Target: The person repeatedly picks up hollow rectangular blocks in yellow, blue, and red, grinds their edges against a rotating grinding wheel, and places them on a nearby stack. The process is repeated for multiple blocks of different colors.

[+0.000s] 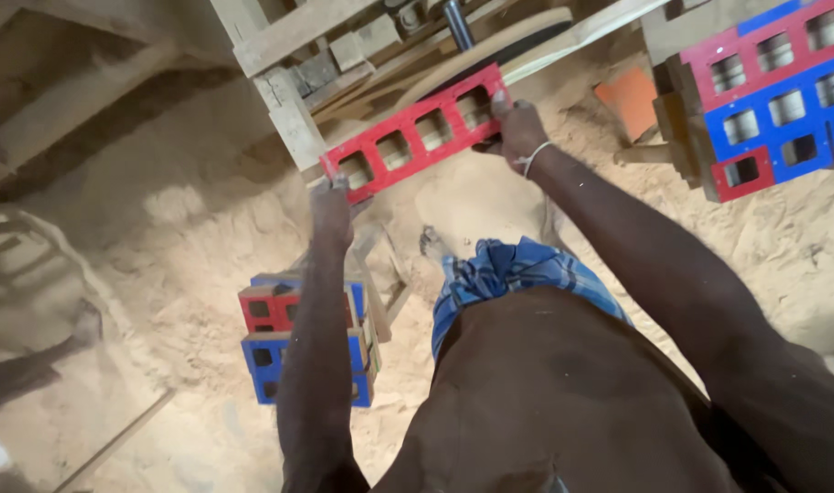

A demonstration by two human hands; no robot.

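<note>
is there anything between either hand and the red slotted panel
Nothing visible: the left hand grips the lower end of the red slotted panel and the right hand grips its upper end, both in direct contact.

Floor (207,228): thick pale sawdust throughout.
On it: red-and-blue slotted blocks (266,342), larger stack (773,100), orange piece (632,96).

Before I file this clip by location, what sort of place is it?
Probably a woodworking shop: sawdust covers the floor, a timber frame stands ahead, and painted slotted wooden pieces are stacked nearby.
</note>
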